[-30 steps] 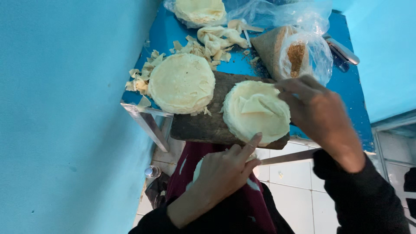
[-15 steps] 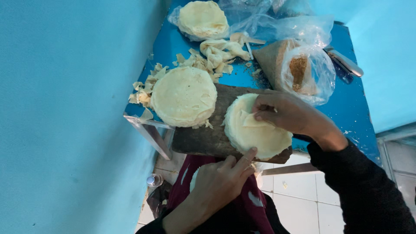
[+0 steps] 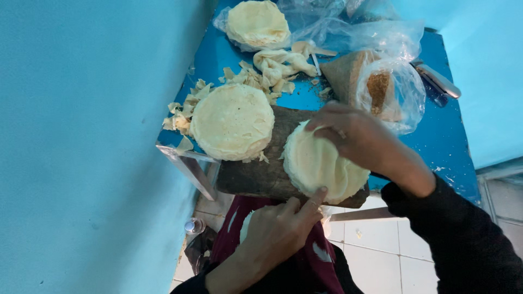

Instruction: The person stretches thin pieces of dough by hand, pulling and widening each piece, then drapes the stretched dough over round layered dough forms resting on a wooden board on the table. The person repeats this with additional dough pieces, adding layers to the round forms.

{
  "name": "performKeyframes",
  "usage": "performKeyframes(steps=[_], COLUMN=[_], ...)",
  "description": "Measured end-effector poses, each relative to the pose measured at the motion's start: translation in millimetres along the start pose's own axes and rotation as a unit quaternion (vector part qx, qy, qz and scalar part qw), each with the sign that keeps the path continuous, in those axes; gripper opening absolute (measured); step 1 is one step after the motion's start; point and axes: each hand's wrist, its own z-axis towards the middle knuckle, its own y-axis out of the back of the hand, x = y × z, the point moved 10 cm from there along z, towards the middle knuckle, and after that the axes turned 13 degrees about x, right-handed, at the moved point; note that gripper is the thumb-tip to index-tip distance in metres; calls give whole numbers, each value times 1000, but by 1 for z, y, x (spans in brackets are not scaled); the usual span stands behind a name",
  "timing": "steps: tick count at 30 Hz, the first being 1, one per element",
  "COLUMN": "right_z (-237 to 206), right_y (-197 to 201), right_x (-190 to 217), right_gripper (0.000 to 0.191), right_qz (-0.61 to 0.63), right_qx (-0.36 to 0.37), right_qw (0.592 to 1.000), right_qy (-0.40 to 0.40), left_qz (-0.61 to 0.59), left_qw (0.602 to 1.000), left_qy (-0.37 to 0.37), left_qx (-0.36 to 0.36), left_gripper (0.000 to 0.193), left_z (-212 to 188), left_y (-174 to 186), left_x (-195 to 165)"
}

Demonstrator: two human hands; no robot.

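Note:
A stack of pale round dough wrappers [image 3: 321, 166] lies on the near right part of a dark wooden board [image 3: 256, 177]. My right hand [image 3: 354, 136] rests on top of this stack, fingers curled over its far edge. My left hand [image 3: 280, 228] sits at the near side, with the thumb and a fingertip touching the stack's near rim. A second round stack of wrappers [image 3: 232, 121] lies on the board's left end, untouched.
The board sits on a blue table [image 3: 452, 147] against a blue wall [image 3: 81, 136]. Dough trimmings [image 3: 272, 68] lie scattered behind it. Farther back are a bagged wrapper stack [image 3: 257, 24], a clear bag with brown filling [image 3: 381, 90] and a metal tool [image 3: 438, 80]. White floor tiles [image 3: 370, 239] show below.
My right hand came from the right edge onto the top of the near stack. My left hand rose to touch the stack's near rim.

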Motion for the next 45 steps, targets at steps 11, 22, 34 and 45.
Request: performKeyframes(steps=[11, 22, 34, 45], right_z=[12, 9, -59, -77], right_y=[-18, -10, -21, -23], right_x=[3, 0, -15, -10], right_gripper=[9, 20, 30, 19], right_qz=[-9, -20, 36, -1], right_qx=[58, -17, 65, 43], right_qw=[998, 999, 989, 998], right_qy=[-18, -19, -125, -53], left_qz=[-12, -28, -73, -57], left_qw=[1000, 999, 997, 998], left_qy=[-2, 24, 37, 31], left_qx=[10, -9, -6, -5], left_gripper=[54, 60, 67, 62], left_z=[1, 3, 2, 10], left_y=[-2, 12, 16, 16], left_x=[1, 12, 25, 22])
